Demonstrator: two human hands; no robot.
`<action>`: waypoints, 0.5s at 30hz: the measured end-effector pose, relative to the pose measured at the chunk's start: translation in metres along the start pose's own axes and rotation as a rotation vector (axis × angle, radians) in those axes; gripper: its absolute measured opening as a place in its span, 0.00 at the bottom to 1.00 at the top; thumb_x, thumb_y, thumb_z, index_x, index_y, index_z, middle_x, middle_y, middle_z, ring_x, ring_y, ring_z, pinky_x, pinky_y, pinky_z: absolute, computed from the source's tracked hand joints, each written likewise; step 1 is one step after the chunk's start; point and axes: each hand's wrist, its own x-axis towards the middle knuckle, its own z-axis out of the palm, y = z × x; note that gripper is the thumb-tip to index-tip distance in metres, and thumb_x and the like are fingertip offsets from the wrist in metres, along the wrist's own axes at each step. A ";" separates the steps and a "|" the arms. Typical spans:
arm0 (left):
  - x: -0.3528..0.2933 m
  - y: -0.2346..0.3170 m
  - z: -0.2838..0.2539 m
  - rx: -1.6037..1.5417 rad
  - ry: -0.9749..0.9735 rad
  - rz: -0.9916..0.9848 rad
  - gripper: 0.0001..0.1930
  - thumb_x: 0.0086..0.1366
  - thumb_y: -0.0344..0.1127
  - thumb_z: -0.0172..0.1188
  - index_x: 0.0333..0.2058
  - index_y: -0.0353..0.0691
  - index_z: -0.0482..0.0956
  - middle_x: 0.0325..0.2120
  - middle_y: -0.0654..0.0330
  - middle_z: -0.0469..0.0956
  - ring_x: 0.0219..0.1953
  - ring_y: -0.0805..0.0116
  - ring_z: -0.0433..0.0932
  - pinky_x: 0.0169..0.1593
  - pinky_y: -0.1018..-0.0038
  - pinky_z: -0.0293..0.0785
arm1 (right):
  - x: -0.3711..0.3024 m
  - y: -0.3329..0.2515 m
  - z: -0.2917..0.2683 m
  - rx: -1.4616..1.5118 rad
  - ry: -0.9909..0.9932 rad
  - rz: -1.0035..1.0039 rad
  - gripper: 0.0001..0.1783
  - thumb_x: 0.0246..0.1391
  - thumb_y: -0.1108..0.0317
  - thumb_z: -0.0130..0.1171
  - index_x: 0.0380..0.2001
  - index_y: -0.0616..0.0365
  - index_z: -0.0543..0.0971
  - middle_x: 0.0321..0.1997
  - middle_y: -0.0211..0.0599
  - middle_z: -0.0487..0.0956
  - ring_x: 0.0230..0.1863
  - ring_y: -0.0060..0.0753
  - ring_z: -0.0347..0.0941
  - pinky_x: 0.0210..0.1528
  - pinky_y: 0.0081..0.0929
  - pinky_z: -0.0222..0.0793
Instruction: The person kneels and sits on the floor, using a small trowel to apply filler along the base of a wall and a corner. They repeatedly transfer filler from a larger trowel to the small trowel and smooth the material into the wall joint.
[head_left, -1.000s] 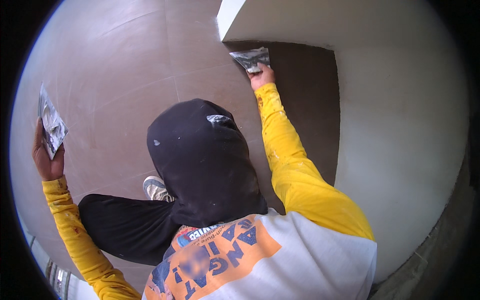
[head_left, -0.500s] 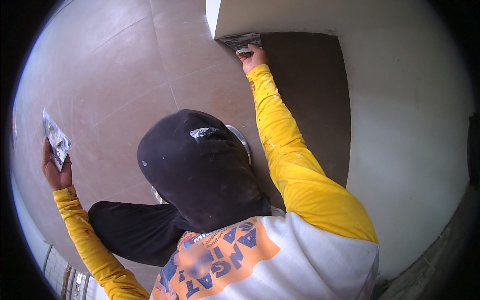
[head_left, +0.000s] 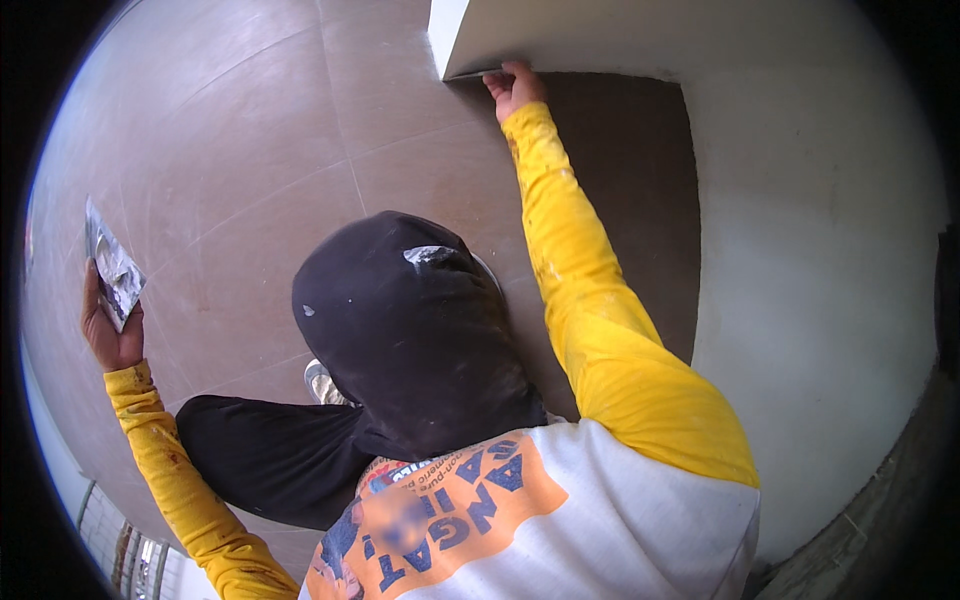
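My left hand [head_left: 115,335] is raised at the far left, its fingers closed on a thin, flat putty scraper [head_left: 120,278] smeared with grey-white paste. Up at the foot of the white wall, my right hand [head_left: 516,92] pinches a second scraper [head_left: 470,75]. Its blade shows almost edge-on, as a thin grey line along the bottom edge of the wall beside the corner. My fingers hide part of that tool.
Brown tiles [head_left: 260,190] with pale joints stretch to the left. A white wall [head_left: 800,290] stands on the right, and its projecting corner [head_left: 447,40] is beyond my right hand. My black-clad knees [head_left: 410,320] fill the middle. Bars [head_left: 135,560] show at lower left.
My right hand has moved slightly up and tilted its scraper, so the broad blade face seen before is now a thin edge. My left hand has risen a little with its scraper.
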 end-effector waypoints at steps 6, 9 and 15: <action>-0.002 -0.006 0.014 -0.075 -0.073 0.025 0.15 0.69 0.34 0.53 0.51 0.34 0.75 0.48 0.54 0.78 0.46 0.63 0.80 0.50 0.68 0.78 | -0.126 0.019 0.011 -0.048 -0.315 0.186 0.19 0.43 0.76 0.56 0.43 0.61 0.73 0.41 0.36 0.75 0.43 0.34 0.74 0.47 0.33 0.74; -0.002 -0.002 0.034 -0.035 0.148 -0.016 0.16 0.69 0.33 0.51 0.53 0.35 0.74 0.49 0.56 0.77 0.45 0.66 0.80 0.48 0.70 0.80 | -0.168 0.010 0.048 -0.050 -0.466 0.235 0.22 0.50 0.73 0.58 0.50 0.64 0.73 0.44 0.38 0.77 0.46 0.33 0.74 0.53 0.34 0.71; -0.014 0.030 0.086 0.031 -0.045 -0.142 0.18 0.65 0.42 0.58 0.48 0.37 0.74 0.42 0.56 0.79 0.40 0.67 0.81 0.45 0.71 0.80 | -0.226 -0.027 0.216 -0.939 -1.448 -0.644 0.18 0.56 0.77 0.56 0.50 0.50 0.79 0.50 0.36 0.78 0.54 0.36 0.72 0.57 0.33 0.68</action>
